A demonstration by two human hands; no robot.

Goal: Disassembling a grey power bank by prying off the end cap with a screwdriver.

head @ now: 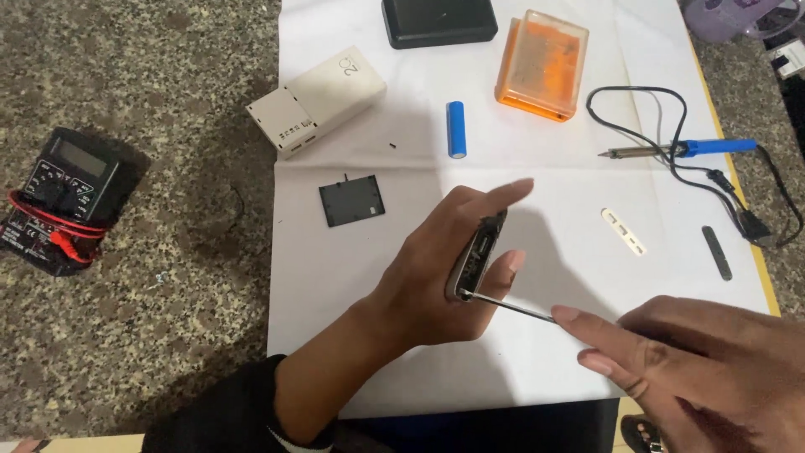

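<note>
My left hand [436, 273] grips a slim grey device casing [478, 256] edge-up over the white sheet [335, 277], fingers wrapped round its back. My right hand [679, 361] holds a thin metal screwdriver [513, 309], its tip touching the lower end of the casing. A small black square cover [351, 200] lies flat to the left of my left hand. A blue cylindrical battery cell [456, 129] lies further up the sheet.
A white power bank box [317, 101], a black case [438, 20] and an orange plastic box [543, 64] sit at the top. A blue-handled soldering iron [683, 149] with black cable, a white strip [624, 231] and a dark strip [717, 252] lie right. A multimeter [63, 197] rests on the stone floor.
</note>
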